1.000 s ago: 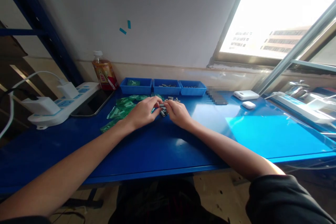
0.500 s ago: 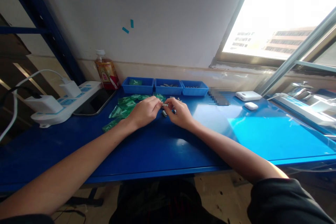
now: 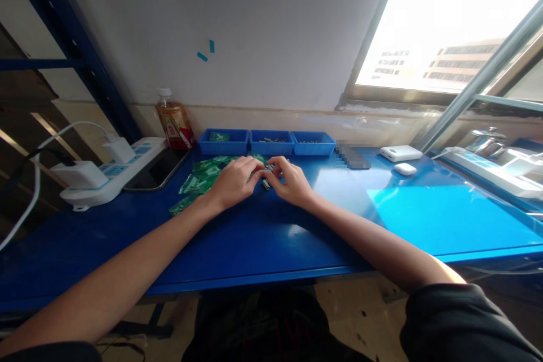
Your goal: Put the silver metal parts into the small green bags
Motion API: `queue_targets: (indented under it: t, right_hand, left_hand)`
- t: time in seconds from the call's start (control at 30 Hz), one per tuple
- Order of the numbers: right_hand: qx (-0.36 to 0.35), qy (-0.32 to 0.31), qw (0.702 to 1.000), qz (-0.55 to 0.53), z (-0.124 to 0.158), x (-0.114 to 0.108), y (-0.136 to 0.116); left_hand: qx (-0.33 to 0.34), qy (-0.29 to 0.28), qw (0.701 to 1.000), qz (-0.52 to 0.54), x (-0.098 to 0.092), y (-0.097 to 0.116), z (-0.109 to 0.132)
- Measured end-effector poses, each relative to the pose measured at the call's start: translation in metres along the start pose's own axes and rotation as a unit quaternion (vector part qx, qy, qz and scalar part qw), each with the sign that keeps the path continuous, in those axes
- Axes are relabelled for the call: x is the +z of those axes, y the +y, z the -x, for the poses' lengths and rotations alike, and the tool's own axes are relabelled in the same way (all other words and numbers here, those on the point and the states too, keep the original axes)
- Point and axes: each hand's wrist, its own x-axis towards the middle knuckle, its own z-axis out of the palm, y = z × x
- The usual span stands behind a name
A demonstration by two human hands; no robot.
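My left hand (image 3: 235,182) and my right hand (image 3: 287,180) meet fingertip to fingertip over the blue table (image 3: 263,232). Both pinch a small grey metal part (image 3: 268,168) between them. Another small grey part (image 3: 266,184) lies on the table just below the fingers. Left of my left hand lies a heap of green plastic packets (image 3: 199,176). Three blue trays (image 3: 271,142) stand in a row behind the hands, the left one with green packets, the other two with small grey parts.
A white power strip (image 3: 112,172) with chargers and a dark phone (image 3: 155,168) lie at the left. A drink bottle (image 3: 175,123) stands by the wall. White small devices (image 3: 399,153) lie at the right, near the window.
My hands stayed together over the same spot, fingers shifting on the small part. The head camera tilted slightly, so the scene sits a little lower.
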Motion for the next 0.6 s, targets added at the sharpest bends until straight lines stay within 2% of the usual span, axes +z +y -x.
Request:
queue_targets:
  t: [0.17, 0.4, 0.6]
  right_hand:
    - [-0.042, -0.007, 0.999, 0.014, 0.0004, -0.0014, -0.0030]
    - [-0.002, 0.015, 0.999, 0.044, -0.0022, 0.0023, 0.0003]
    - [0.006, 0.003, 1.000, 0.016, -0.0009, 0.0019, 0.0003]
  left_hand:
    - [-0.006, -0.016, 1.000, 0.001, 0.0015, -0.0030, -0.0008]
    - [-0.039, 0.011, 0.998, 0.046, -0.0002, 0.0006, 0.0018]
    - [-0.008, 0.012, 1.000, 0.016, -0.0030, 0.0022, 0.0005]
